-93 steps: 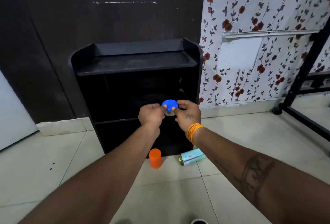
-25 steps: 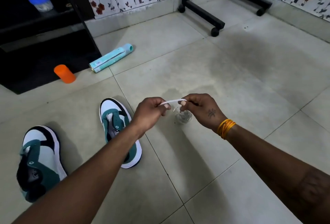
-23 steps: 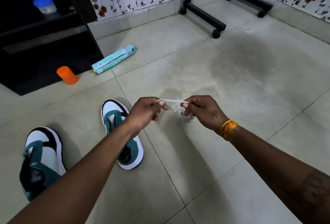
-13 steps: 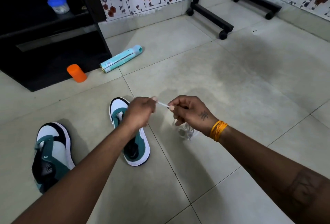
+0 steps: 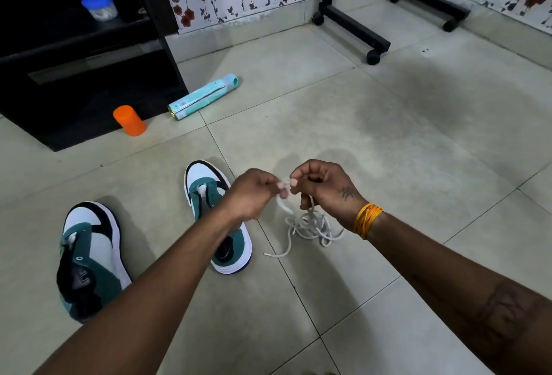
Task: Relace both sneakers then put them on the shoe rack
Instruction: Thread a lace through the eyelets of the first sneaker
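While pinching white lace [image 5: 307, 225] between left hand [image 5: 254, 192] and right hand [image 5: 325, 186]: nearer sneaker [image 5: 215, 213] at nine o'clock, left hand closer, long axis twelve-to-six; tangle heaped below on floor.

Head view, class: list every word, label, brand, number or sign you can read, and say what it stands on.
None can be read.
Spray can: printed label, too blurred to read.
Left sneaker: mark on the tongue, too small to read.
Right hand: a tattooed mark, not letters.
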`<state>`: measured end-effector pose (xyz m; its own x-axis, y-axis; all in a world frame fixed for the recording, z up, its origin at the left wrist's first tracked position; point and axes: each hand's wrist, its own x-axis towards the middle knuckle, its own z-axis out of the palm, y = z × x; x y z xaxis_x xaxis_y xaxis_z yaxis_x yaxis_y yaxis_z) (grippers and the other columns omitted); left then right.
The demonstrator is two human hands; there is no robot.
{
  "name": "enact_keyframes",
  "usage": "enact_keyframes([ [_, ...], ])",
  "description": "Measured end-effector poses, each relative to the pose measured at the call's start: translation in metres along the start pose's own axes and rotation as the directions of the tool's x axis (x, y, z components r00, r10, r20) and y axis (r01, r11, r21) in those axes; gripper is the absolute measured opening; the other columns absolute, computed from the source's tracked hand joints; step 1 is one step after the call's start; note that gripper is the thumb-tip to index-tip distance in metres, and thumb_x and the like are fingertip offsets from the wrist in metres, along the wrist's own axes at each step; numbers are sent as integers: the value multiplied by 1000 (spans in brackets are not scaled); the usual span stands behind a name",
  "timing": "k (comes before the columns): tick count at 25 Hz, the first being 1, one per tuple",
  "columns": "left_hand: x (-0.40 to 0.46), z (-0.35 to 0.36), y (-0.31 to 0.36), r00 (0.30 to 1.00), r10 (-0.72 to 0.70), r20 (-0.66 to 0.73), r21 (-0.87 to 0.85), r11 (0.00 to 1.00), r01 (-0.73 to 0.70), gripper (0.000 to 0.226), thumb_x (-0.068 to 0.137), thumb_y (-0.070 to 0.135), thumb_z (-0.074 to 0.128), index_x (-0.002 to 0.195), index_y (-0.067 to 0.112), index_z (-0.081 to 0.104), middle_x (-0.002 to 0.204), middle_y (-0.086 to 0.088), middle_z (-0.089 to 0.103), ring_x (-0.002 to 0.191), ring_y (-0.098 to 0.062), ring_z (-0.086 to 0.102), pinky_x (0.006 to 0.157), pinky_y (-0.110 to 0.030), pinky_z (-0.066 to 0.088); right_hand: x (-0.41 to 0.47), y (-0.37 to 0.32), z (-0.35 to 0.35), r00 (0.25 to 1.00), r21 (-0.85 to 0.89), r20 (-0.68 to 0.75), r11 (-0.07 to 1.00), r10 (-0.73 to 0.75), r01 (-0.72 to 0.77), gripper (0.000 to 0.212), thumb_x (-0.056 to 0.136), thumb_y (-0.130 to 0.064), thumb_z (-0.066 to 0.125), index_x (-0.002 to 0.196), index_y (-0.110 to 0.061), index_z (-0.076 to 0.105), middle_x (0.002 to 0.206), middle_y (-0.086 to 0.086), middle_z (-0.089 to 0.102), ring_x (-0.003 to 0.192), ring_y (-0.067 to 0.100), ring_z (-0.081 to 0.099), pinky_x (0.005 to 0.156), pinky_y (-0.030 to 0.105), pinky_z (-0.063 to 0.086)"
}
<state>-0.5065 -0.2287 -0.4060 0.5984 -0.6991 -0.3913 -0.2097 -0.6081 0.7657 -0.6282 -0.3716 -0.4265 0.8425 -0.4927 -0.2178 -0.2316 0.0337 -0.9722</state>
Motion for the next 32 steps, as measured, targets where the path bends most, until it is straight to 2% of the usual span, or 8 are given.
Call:
enact_keyframes([
  [5,6,-23,-22,931,5,-366,630,737,244,12,86,7,55,78,15,52,102,-13,70,98,-37,65,73,-33,46,-2,12,-13,998,-32,-49,999,29,-31,3,90,-5,74,89,-3,72,81,15,72,56,22,56,60,35,55],
  [8,5,-6,-4,996,58,-67,304,952,-35,25,100,24,59,123,28,68,102,5,73,89,-23,68,68,-27,50,1,10,-5,999,44,-18,999,29,-28,6,90,-3,74,92,1,70,80,17,70,55,22,55,62,39,56],
  [11,2,5,4,998,32,53,4,999,-32,18,103,24,60,98,18,76,52,13,47,50,-14,45,46,-21,36,2,5,0,999,118,23,993,23,-26,6,89,0,73,93,4,70,80,20,67,55,21,53,59,37,53],
  [17,5,-17,-16,949,-43,-313,756,594,277,15,90,7,56,102,8,66,110,-14,69,104,-36,67,75,-34,48,-5,14,-6,994,42,-16,994,105,-105,13,84,6,64,84,-5,71,80,17,66,54,21,49,52,29,47],
  [20,5,-4,-10,991,22,-135,542,839,55,23,98,20,58,120,20,66,113,-6,71,100,-29,69,74,-29,49,-1,15,-3,995,87,24,991,99,-101,13,86,7,67,90,-5,70,81,15,66,58,20,52,55,32,51],
  [23,1,9,-2,996,84,43,122,989,-88,12,102,27,63,107,25,74,73,11,60,58,-6,56,50,-21,39,0,14,0,994,124,67,988,87,-95,15,88,7,69,98,-4,71,83,15,64,62,19,57,59,33,54],
  [28,13,-13,-26,961,-53,-271,635,741,219,24,93,11,57,70,16,48,99,-13,70,88,-33,65,68,-32,42,-2,24,-6,996,95,27,992,85,-87,13,88,7,71,95,-4,73,75,11,63,59,20,56,55,32,53],
  [32,9,-8,-23,993,32,-117,515,856,34,22,100,21,59,120,20,66,120,-6,71,104,-24,68,78,-29,49,-1,25,-6,996,96,45,992,77,-81,13,89,6,72,98,-3,73,84,17,68,63,22,61,60,34,56],
])
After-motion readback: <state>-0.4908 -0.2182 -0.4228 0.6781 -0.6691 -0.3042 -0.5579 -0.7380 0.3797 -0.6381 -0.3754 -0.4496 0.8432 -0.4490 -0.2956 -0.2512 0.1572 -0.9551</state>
